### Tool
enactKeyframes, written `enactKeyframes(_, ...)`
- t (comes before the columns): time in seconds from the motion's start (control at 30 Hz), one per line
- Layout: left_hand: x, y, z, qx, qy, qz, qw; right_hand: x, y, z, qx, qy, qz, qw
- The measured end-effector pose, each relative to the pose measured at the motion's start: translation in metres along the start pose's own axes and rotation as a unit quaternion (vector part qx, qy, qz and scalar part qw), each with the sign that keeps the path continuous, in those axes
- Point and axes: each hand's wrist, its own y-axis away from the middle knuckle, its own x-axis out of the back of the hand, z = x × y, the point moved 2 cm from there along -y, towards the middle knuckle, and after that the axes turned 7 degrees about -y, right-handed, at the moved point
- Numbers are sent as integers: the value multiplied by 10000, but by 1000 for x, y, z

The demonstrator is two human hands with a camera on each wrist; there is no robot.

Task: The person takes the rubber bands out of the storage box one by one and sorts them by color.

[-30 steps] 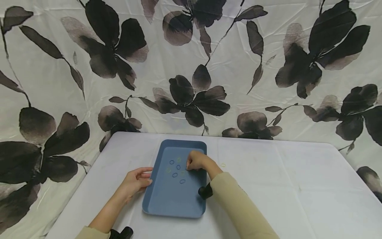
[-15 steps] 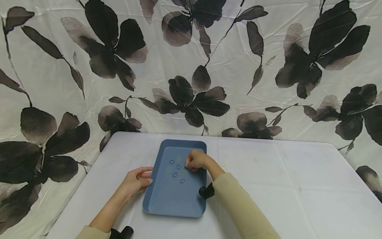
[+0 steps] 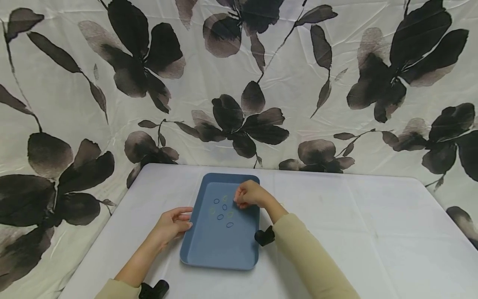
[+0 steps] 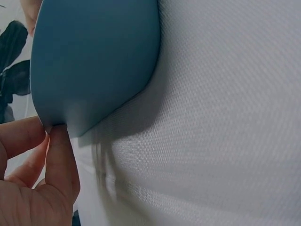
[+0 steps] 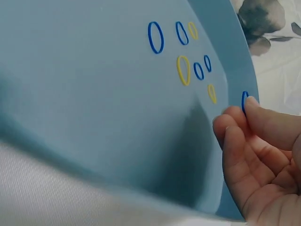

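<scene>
A blue tray (image 3: 220, 249) lies on the table, its left rim between the thumb and fingers of my left hand (image 3: 171, 226). That pinch on the rim (image 4: 61, 120) shows close up in the left wrist view. Over the tray's right side, my right hand (image 3: 251, 194) pinches a small blue rubber band (image 5: 244, 101) between thumb and fingertips. Several more thin bands lie loose on the tray floor, among them a blue band (image 5: 155, 37) and a yellow band (image 5: 184, 70). In the head view the pinched band is too small to make out.
A white cloth covers the table (image 3: 336, 232). Behind it hangs a white curtain (image 3: 179, 91) with dark flowers. Black wrist cameras sit at both sleeves, the right camera (image 3: 264, 236) close to the tray's right rim.
My right hand has risen slightly and shifted back toward the tray's far right side. Its wrist now mostly covers the yellow band lying on the table. The left hand keeps its hold.
</scene>
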Motion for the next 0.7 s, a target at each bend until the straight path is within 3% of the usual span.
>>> enactKeyframes(0.7,-1,0,-1,2,-19,32,10000,10,8,-3,-34,-511,-14,9987)
